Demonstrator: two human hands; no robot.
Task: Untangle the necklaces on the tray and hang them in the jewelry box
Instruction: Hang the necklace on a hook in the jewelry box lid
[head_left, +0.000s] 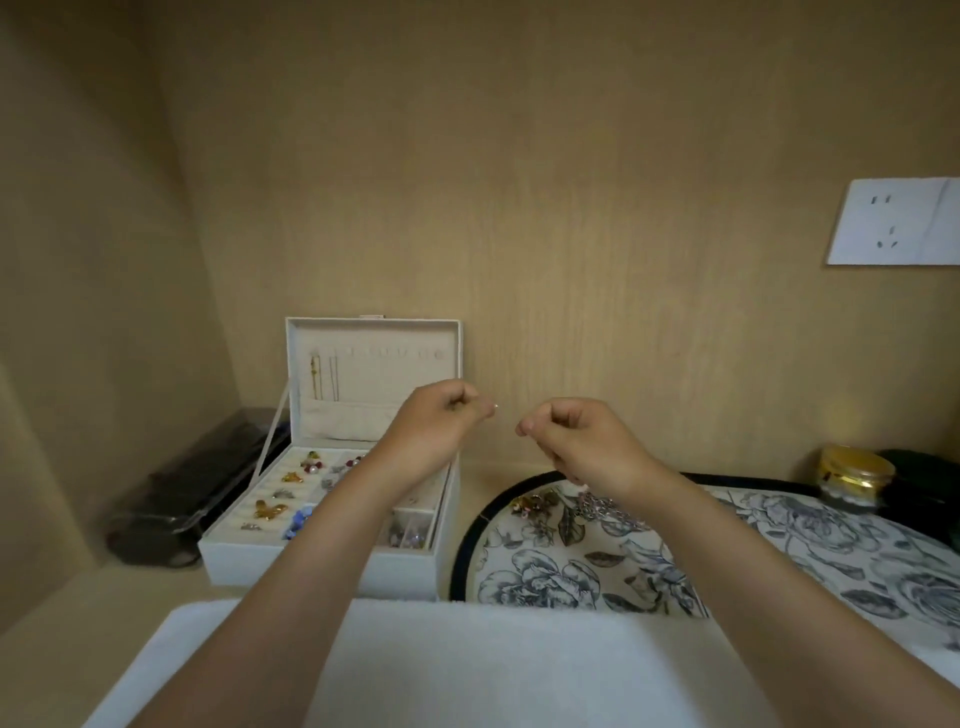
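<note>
We hold both hands up in the middle of the frame, in front of the wooden back wall. Our left hand (441, 418) is curled, thumb and forefinger pinching the end of a fine necklace (496, 405), which shows only as a small bright glint at the fingertips. Our right hand (571, 434) is pinched the same way just beside it. The strand there is too thin to see, so we only judge that it grips the other end.

The rest of the tangled necklaces (592, 503) lie at the top of the flowered tray (467, 530), lower right, under our right wrist. The jewelry box (374, 327) stands open at centre left, with a row of hooks (384, 353) across its lid and a few gold chains (318, 375) hanging at the left end.

To do this step well, we should keep the two ends apart and level, let the loop drop free, and check it carries no knot. Then we move left, choose a bare hook right of the gold chains, and lower the chain on slowly so it does not brush them.
</note>
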